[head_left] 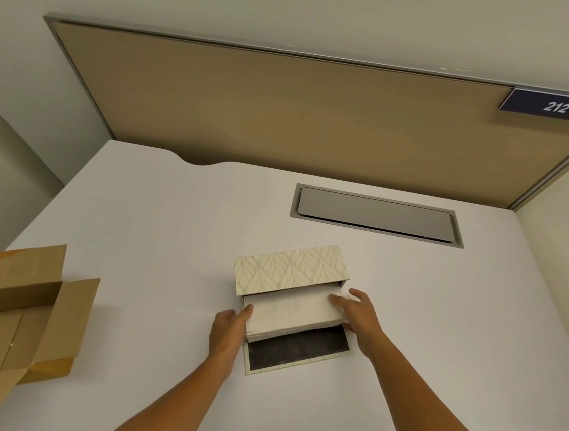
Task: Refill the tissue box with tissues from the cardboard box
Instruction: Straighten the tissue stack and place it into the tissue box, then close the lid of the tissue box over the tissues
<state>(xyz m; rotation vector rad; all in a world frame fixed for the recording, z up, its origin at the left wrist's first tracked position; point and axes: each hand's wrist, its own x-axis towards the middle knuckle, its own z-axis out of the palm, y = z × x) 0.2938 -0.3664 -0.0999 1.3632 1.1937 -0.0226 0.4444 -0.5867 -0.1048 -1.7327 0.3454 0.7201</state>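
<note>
The stack of tissues [293, 314] is lying half inside the tissue box [290, 269], near the middle of the white desk [157, 238], and its long axis is running from about 8 o'clock to 2 o'clock, the same way as the patterned box over it. The near long side of the stack is sticking out toward 6 o'clock, above the open flap [298, 352] with the dark inner face that is lying flat on the desk. The hands are standing at the two short ends: the left hand [228, 330] is touching the 8 o'clock end with fingers partly curled, and the right hand [359, 313] is resting over the 2 o'clock end with fingers spread flat on the top sheet. Both are equally near; neither is gripping tightly, they are only bracketing the stack. I am judging that the coming push must go toward 12 o'clock, across the long axis. The cardboard box [16, 315] is standing open well apart, at 9 o'clock by the desk edge
</note>
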